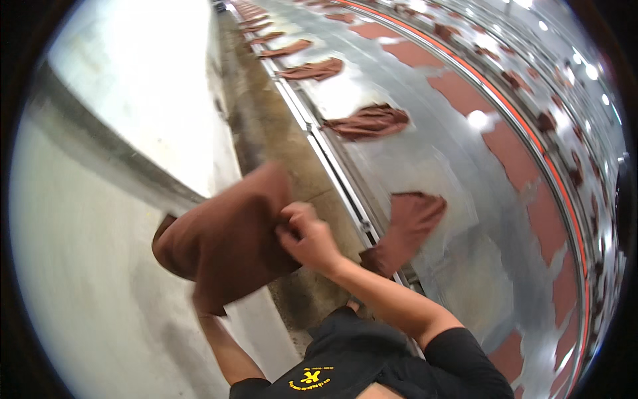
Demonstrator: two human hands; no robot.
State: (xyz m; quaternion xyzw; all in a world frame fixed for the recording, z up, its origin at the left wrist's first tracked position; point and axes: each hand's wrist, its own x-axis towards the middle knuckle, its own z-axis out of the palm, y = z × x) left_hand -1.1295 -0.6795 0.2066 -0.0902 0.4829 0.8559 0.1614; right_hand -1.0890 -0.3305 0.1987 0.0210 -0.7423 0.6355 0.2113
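A brown fabric piece [232, 233] hangs in the air in front of me, on the left, blurred by motion. Closed fingers of my right hand [309, 239] pinch its right edge. My left forearm [229, 349] runs up under the lower left corner of the cloth, which hides the left hand and its fingers. Just right of my right forearm, another brown fabric piece [409, 229] lies at the edge of a long grey table [465, 266], one end drooping over the metal rail.
Several crumpled brown pieces, such as this fabric bundle [369, 123], lie spaced along the table's near edge. Flat brown panels [508, 153] line its far side beside an orange-red strip [531, 133]. A pale wall [93, 246] stands left of the narrow floor aisle [266, 133].
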